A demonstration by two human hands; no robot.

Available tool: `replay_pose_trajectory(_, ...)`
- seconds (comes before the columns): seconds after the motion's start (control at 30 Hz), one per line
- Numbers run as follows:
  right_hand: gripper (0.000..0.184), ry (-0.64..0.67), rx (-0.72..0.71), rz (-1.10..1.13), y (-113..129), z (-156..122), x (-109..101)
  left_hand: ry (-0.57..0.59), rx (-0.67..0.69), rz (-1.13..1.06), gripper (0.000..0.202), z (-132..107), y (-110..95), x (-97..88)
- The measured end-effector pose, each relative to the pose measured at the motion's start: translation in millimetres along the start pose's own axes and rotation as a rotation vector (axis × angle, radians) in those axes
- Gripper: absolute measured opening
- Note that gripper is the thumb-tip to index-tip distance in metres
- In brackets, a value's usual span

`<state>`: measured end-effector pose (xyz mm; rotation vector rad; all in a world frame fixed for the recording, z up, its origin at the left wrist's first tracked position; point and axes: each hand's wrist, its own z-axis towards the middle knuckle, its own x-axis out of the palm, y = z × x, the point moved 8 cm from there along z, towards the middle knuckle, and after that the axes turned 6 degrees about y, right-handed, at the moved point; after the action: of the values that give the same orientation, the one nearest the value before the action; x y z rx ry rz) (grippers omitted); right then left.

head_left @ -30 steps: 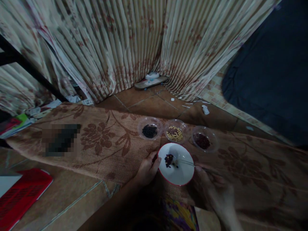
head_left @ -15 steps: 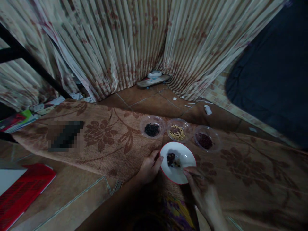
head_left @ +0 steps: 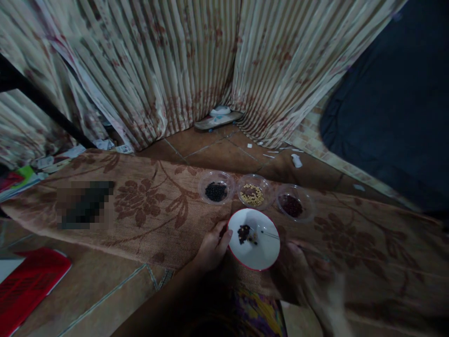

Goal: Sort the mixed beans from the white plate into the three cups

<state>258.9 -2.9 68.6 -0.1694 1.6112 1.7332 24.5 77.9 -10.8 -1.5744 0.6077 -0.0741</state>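
- Pinching the red-edged rim of a white bowl (head_left: 261,260) with the left hand (head_left: 212,245), with the thumb at the edge and the other fingers partly hidden behind it.
- Gripping thin prongs (head_left: 270,234) in the right hand (head_left: 310,269) — smearing too much there to tell exact finger placement.
- Reaching over the bowl's right side with the prongs, while fading out between the rim and the fingertips; showing too little at the tips to tell of anything caught there.
- Sitting between the two hands, just in front of three clear cups (head_left: 307,208), in the bowl's case; hiding from view any contact underneath with the patterned cloth (head_left: 175,236).
- Clumping mixed dark and pale beans (head_left: 243,234) left of the bowl's middle, too small to count.
- Holding, in the cups from left to right, black beans (head_left: 215,193), yellow beans (head_left: 252,199) and dark red beans (head_left: 292,206).
- Masking a dark object (head_left: 86,206) with coarse blocks on the left — beyond recognizing.
- Running out of view at the left edge, with a red item (head_left: 38,276).
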Motion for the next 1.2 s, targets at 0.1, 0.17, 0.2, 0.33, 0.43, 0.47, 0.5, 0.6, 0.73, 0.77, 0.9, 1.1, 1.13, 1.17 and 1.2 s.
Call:
replay_pose_trajectory(0.1,0.033,-0.207,-0.022,-0.106,-3.6,23.5,-38.5,-0.003,-0.001,-0.015,0.032,-0.1,-1.0,-0.4)
replay_pose_trajectory(0.17,0.034,-0.315,-0.039,-0.126,-10.5,37.5,-57.0,-0.002,-0.011,-0.009,0.033,0.0,-0.5,-0.2)
replay_pose_trajectory(0.2,0.034,-0.362,-0.034,-0.127,-15.2,42.5,-63.4,-0.002,-0.015,-0.001,0.033,0.0,-0.1,-0.1)
replay_pose_trajectory(0.33,0.032,-0.445,-0.026,-0.074,-24.2,46.6,-67.5,-0.004,-0.016,0.017,0.034,0.5,0.5,0.4)
replay_pose_trajectory(0.43,0.030,-0.453,-0.031,-0.016,-13.7,34.4,-58.8,-0.007,-0.006,-0.001,0.033,0.2,-0.3,0.6)
replay_pose_trajectory(0.47,0.030,-0.433,-0.021,0.007,-9.5,29.4,-53.6,-0.011,-0.002,-0.007,0.032,-0.1,-0.5,0.4)
replay_pose_trajectory(0.5,0.030,-0.392,-0.005,0.032,-5.8,24.6,-46.5,-0.016,0.002,-0.010,0.032,-0.3,-0.6,0.1)
replay_pose_trajectory(0.6,0.027,-0.159,0.057,0.098,0.4,10.4,-13.6,-0.013,0.001,-0.003,0.033,-0.5,0.9,0.6)
replay_pose_trajectory(0.73,0.024,0.192,0.068,0.114,3.3,-9.2,35.8,0.004,0.000,0.019,0.034,0.1,3.3,1.6)
replay_pose_trajectory(0.77,0.025,0.235,0.062,0.099,3.3,-12.7,43.0,0.008,0.005,0.020,0.034,0.3,3.4,1.8)
replay_pose_trajectory(0.9,0.027,0.294,0.062,0.026,1.4,-17.7,54.4,0.012,0.018,0.021,0.033,0.3,3.5,2.2)
replay_pose_trajectory(1.1,0.030,0.295,0.037,-0.024,4.4,-17.5,56.9,0.004,0.009,0.015,0.034,0.1,4.3,1.9)
replay_pose_trajectory(1.13,0.030,0.298,0.031,-0.018,4.6,-17.5,58.2,0.005,0.011,0.011,0.034,0.1,4.1,1.9)
replay_pose_trajectory(1.17,0.030,0.299,0.023,-0.011,4.6,-17.5,59.3,0.005,0.011,0.007,0.034,0.2,4.0,1.9)
replay_pose_trajectory(1.2,0.030,0.299,0.014,-0.007,4.5,-17.4,60.3,0.006,0.011,0.003,0.034,0.2,4.0,2.0)
